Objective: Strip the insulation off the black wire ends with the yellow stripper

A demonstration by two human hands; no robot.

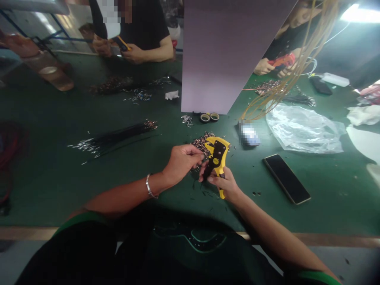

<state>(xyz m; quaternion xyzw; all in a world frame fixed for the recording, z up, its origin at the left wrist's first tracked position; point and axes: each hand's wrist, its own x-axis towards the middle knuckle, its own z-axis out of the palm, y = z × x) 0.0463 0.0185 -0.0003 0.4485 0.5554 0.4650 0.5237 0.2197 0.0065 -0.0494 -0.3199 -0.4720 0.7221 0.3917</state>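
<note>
My right hand (224, 183) is wrapped round the handles of a yellow and black wire stripper (220, 152), its jaws pointing up and to the left. My left hand (183, 162) is closed in a pinch beside those jaws; whatever thin thing sits between its fingertips is too small to make out. Behind both hands lies a heap of short wires with copper-coloured ends (199, 143), partly hidden by the hands and the tool. To the left, a bundle of black wires (121, 135) with bare copper ends and silvery tips rests on the green table (124, 213).
A phone (286, 179) lies at right, near a clear plastic bag (305, 128). Two tape rolls (209, 117) and small metal terminals (187, 120) sit before an upright panel (216, 55). Yellowish wires (311, 51) hang at right. Two people hold tools across the table.
</note>
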